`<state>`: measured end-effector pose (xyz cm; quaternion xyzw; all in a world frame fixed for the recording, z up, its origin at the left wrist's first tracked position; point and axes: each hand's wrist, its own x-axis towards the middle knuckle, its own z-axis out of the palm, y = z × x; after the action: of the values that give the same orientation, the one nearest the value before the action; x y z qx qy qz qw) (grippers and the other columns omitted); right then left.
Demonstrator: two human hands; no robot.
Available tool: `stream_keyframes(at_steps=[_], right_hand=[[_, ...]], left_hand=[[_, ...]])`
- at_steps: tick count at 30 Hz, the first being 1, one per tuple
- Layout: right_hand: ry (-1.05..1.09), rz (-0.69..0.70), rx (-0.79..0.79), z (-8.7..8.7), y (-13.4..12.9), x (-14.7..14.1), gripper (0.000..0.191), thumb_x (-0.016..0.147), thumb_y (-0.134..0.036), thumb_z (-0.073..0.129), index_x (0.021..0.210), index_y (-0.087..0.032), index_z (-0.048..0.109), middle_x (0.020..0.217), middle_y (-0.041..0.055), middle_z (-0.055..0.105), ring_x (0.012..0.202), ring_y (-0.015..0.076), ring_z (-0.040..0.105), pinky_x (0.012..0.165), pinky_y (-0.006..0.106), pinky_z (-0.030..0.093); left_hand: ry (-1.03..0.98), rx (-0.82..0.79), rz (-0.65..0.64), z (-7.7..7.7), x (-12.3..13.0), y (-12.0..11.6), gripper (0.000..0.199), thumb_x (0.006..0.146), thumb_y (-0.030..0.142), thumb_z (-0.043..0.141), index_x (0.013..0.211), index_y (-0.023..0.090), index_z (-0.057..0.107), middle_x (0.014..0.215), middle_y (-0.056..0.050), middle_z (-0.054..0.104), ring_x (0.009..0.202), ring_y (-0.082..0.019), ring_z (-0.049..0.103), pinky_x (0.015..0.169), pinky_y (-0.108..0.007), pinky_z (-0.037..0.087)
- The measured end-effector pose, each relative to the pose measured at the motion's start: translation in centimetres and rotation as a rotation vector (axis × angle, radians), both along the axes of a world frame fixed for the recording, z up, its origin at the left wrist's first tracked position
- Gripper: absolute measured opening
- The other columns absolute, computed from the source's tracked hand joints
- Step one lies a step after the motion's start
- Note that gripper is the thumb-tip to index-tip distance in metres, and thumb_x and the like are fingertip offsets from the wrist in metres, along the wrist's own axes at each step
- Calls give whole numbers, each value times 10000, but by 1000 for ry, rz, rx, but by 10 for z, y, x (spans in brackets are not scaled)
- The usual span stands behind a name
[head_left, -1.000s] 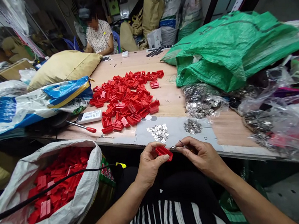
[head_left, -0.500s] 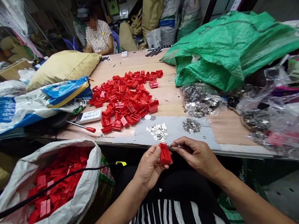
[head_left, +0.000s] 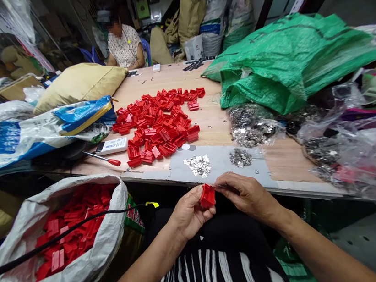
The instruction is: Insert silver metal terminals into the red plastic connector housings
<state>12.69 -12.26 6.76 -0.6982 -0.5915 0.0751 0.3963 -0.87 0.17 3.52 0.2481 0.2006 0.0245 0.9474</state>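
Between the thumb and fingers of my left hand [head_left: 189,214] is a red plastic housing [head_left: 208,196], its hollow side turned up toward me. My right hand [head_left: 245,193] is closed in a pinch at the housing's right edge; whatever lies between its fingertips is too small to make out. Just beyond my hands, on a grey sheet [head_left: 216,156], lie a pile of shiny flat metal pieces [head_left: 198,166] and a smaller pile of darker metal pieces [head_left: 240,157]. Farther back on the table spreads a heap of similar red housings [head_left: 160,128].
At lower left a white woven sack [head_left: 118,242] holds more red housings, with a black cable [head_left: 80,220] across it. A red-handled screwdriver [head_left: 112,162] lies near a white box [head_left: 112,146]. Green sacking [head_left: 288,60] and bagged metal parts [head_left: 253,125] sit right. A person [head_left: 125,45] sits opposite.
The red housing has tilted in my left hand, showing more of its hollow. My right fingertips have come a little closer to its top right edge.
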Motion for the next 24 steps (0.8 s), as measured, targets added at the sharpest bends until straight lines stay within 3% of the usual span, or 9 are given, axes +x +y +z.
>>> stream_keyframes(at_steps=[16,24], right_hand=[[18,67,-90,-5,2,2,154,906,-174,495,917,-219,642,889,61,668,819,190,625,726,308,503],[312,93,-206,4,-2,8,223,947,-325,480,973,-210,670,955,61,666,877,191,616,794,302,481]], left_hand=[[48,-46,-45,-5,0,-3,231,775,311,700,861,110,625,700,-28,590,526,-80,578,453,-151,429],[30,-15,-2,-3,-1,-1,309,753,305,727,992,136,626,767,-22,579,577,-71,561,471,-147,421]])
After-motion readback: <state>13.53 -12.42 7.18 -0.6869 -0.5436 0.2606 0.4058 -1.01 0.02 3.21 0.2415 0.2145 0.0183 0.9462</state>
